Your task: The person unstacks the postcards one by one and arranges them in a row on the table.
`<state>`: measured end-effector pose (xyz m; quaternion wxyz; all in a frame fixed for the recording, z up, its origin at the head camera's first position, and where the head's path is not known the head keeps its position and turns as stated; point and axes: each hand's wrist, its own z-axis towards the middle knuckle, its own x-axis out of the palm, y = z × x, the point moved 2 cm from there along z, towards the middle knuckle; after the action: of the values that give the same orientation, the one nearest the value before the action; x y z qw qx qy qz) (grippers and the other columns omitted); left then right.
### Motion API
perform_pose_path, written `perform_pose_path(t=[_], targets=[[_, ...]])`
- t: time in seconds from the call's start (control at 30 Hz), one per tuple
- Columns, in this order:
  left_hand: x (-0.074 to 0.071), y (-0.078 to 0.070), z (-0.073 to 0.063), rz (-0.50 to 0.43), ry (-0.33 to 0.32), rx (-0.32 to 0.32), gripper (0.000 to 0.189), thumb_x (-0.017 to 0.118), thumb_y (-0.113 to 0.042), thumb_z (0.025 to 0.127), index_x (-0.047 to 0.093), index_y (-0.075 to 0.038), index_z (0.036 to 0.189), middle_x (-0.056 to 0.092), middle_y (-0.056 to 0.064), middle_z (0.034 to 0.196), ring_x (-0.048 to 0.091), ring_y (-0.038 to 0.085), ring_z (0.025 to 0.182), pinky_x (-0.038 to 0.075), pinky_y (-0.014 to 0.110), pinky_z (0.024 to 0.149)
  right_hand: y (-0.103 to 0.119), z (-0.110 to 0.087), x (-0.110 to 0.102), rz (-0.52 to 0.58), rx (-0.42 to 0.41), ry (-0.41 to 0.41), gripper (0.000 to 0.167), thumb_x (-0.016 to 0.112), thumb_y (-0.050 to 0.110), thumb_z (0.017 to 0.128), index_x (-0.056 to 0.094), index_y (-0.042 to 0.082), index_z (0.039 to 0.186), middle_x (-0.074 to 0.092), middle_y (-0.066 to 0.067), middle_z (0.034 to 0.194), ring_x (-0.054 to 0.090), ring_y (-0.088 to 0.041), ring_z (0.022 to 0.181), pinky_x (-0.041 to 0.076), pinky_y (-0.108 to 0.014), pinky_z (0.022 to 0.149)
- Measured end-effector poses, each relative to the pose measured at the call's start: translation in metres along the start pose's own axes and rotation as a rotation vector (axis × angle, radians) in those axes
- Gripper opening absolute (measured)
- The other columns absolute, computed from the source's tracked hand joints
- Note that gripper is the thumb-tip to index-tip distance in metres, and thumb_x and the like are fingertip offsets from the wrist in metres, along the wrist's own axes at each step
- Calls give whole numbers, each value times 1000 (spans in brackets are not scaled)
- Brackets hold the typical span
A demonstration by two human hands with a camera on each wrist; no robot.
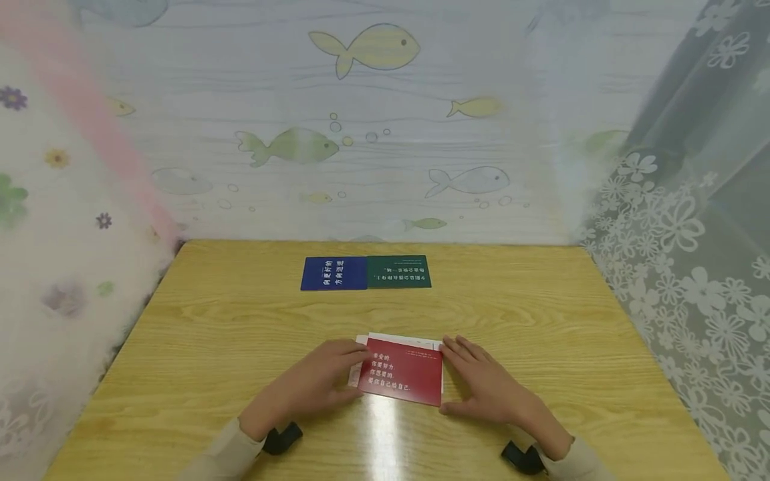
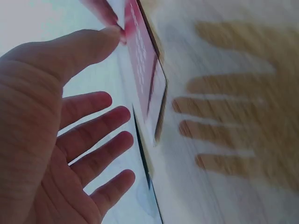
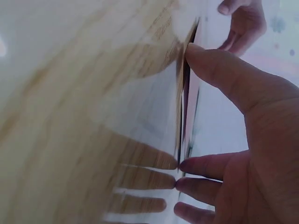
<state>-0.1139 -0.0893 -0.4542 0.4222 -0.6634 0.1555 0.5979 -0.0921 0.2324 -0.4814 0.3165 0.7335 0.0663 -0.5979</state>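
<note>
A red card (image 1: pixel 403 394) with white writing lies on the table on top of paler cards (image 1: pixel 388 338), whose edges stick out at its far and left sides. My left hand (image 1: pixel 321 377) is at the left side of this small stack, fingers spread and straight in the left wrist view; the red card (image 2: pixel 141 60) is just past the thumb. At the right side is my right hand (image 1: pixel 481 391), its thumb by the near corner and its fingertips by the far corner. In the right wrist view, the thumb touches the stack's edge. The stack's underside is hidden.
Farther back on the wooden table (image 1: pixel 240 314) lie a blue card (image 1: pixel 315 275) and a green card (image 1: pixel 403 261), side by side. A fish-patterned curtain (image 1: pixel 385 133) hangs behind the table, with flowered fabric (image 1: pixel 680 267) along the right side.
</note>
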Motion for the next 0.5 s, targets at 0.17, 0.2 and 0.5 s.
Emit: perform_pose_path(t=[0.17, 0.2, 0.5], targets=[[2, 7, 2, -7, 70, -59, 69, 76, -42, 89, 54, -11, 147, 53, 3, 152, 43, 29, 144, 33, 50, 120, 3, 0, -1, -5, 17, -9, 103, 74, 63, 82, 38, 0, 155, 35, -15, 163, 28, -42, 151, 30, -60, 119], [3, 7, 2, -7, 86, -73, 73, 76, -44, 89, 52, -11, 149, 50, 4, 154, 40, 30, 146, 31, 50, 121, 4, 0, -1, -9, 21, -12, 103, 74, 63, 81, 39, 0, 155, 35, -15, 163, 28, -42, 151, 30, -61, 119], [10, 8, 11, 14, 128, -115, 87, 75, -46, 87, 41, -6, 155, 42, 9, 160, 32, 32, 151, 21, 51, 125, 10, 3, 0, -33, 55, -30, 106, 78, 64, 77, 41, 1, 153, 39, -16, 161, 30, -45, 149, 30, -61, 118]])
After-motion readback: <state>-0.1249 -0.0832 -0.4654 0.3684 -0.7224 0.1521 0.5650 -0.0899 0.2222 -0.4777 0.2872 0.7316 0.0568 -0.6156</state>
